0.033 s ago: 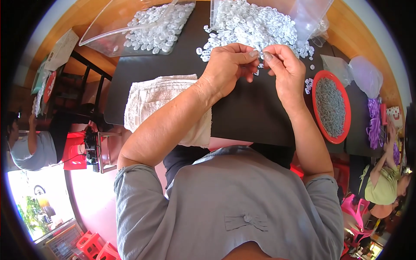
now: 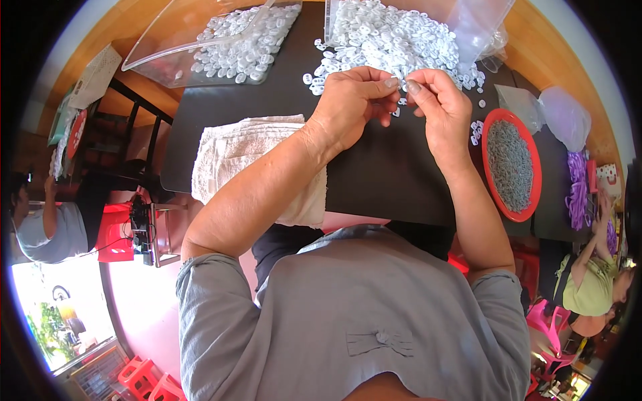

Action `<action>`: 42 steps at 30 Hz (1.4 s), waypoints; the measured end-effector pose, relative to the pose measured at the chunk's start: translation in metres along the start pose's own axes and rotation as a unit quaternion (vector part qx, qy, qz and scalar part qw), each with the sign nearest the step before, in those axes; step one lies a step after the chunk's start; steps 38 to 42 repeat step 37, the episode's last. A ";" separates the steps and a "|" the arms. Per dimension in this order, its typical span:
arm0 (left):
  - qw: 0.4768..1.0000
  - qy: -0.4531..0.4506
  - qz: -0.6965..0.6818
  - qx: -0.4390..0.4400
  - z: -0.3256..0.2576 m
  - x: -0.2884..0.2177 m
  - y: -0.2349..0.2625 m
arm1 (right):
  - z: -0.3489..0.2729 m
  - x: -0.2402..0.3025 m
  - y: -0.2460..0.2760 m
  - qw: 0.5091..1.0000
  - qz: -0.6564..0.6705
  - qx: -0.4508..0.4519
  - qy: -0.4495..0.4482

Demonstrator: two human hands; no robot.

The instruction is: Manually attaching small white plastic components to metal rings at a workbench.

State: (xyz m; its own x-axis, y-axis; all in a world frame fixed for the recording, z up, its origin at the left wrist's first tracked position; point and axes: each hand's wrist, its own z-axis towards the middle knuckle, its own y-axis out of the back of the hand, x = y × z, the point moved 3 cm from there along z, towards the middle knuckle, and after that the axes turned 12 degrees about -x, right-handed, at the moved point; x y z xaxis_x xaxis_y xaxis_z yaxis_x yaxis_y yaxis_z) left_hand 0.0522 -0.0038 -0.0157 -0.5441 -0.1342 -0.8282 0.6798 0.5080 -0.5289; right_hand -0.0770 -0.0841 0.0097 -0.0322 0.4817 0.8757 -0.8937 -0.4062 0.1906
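My left hand (image 2: 354, 103) and my right hand (image 2: 441, 107) meet over the table, both closed in a pinch with thumb tips nearly touching. Something tiny and pale shows between the fingertips, too small to make out. Just beyond them spreads a big heap of small white plastic pieces (image 2: 394, 40), oval with holes, spilling out of a clear plastic bin (image 2: 328, 23). A few loose white pieces (image 2: 476, 132) lie right of my right wrist. Beside my right forearm is a red oval plate (image 2: 487, 167) full of small grey metal parts (image 2: 511, 164).
A folded whitish towel (image 2: 227, 150) lies under my left forearm on the dark table (image 2: 394, 174). Another clear bin (image 2: 160, 60) with white pieces stands at the far left. Plastic bags (image 2: 565, 113) and purple cord (image 2: 577, 187) are at right. Other people sit at both sides.
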 end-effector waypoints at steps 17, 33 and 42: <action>0.999 -0.002 0.001 -0.043 -0.004 0.003 0.001 | -0.003 -0.005 -0.006 0.992 -0.057 -0.015 0.112; 0.999 -0.007 0.002 -0.053 -0.006 0.004 -0.001 | -0.003 -0.004 -0.007 0.990 -0.071 -0.022 0.117; 0.996 -0.035 0.045 -0.069 -0.009 0.005 0.001 | -0.005 -0.006 -0.007 0.986 -0.094 0.000 0.136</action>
